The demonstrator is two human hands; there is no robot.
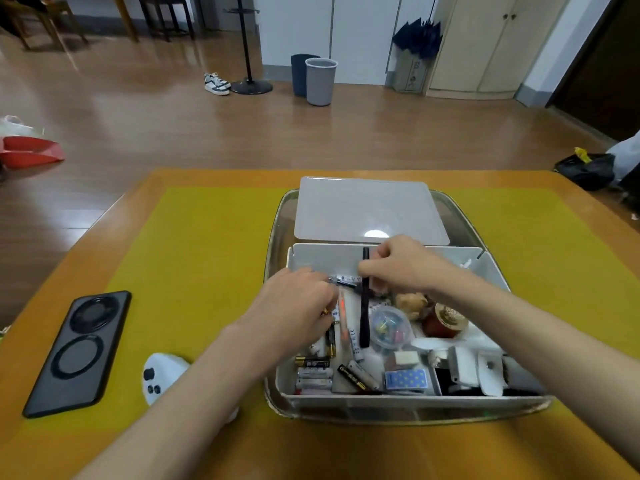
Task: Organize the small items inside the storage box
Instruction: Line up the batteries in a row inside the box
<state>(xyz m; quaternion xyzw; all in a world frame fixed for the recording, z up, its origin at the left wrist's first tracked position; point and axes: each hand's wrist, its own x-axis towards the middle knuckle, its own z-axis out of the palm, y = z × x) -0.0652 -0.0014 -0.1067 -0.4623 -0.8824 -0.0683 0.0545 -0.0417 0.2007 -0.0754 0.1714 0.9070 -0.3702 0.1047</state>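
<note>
The storage box (388, 398), a white divided bin, sat inside a clear tray (277, 237) on the right half of the desk (207, 244), with its frosted lid (367, 209) lying flat just behind it. Its near compartments were crowded: loose batteries (317, 367) lay jumbled at the front left, a round clear case of coloured clips (389, 327) sat in the middle, a red jar with a gold cap (445, 318) stood to its right, and a small blue dotted pack (407, 380) lay near the front wall.

The right hand (403, 263) pinched a black pen (365, 299) near its upper end, holding it roughly upright over the middle of the box. The left hand (299, 304) was curled down into the left compartment among the batteries; whether its fingers had closed on anything could not be told, since the knuckles hid them.

The step in hand looked like sorting by kind, with the pen being lifted clear of the clutter. The next move likely called for laying it along the emptier rear section and then gathering the batteries side by side.

On the yellow mat, well left of the tray, lay a dark phone (78, 353) and a white controller (161, 375).
</note>
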